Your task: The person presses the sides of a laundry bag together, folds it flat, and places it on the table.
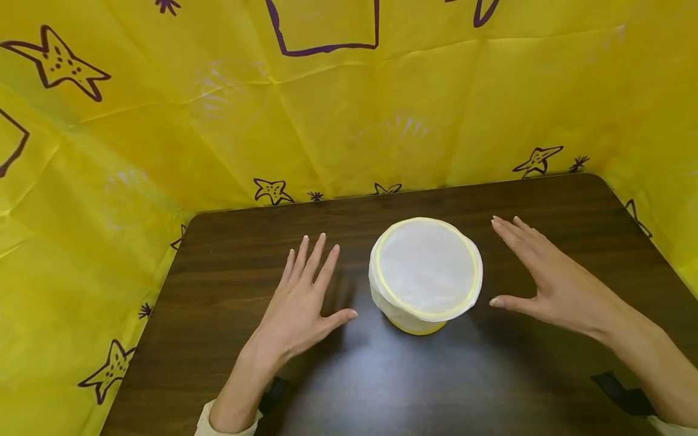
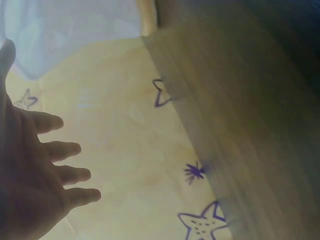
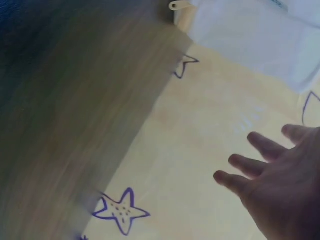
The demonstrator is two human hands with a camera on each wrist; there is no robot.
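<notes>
A round white fabric bag (image 1: 427,266) with yellow piping stands upright on the table, its flat top facing up and a yellow edge low at its base. A small zipper pull (image 3: 180,5) shows on its side in the right wrist view. To the left of the bag, my left hand (image 1: 302,303) is held with fingers extended and thumb pointing toward it, a gap between them. My right hand (image 1: 556,287) hovers on the other side, fingers straight and thumb spread, also apart from the bag. Neither palm holds anything.
The dark wood table (image 1: 218,290) has rounded far corners. A yellow sheet (image 1: 327,121) printed with purple starfish and pale shells hangs behind it and along both sides. Dark straps (image 1: 621,393) show near both wrists.
</notes>
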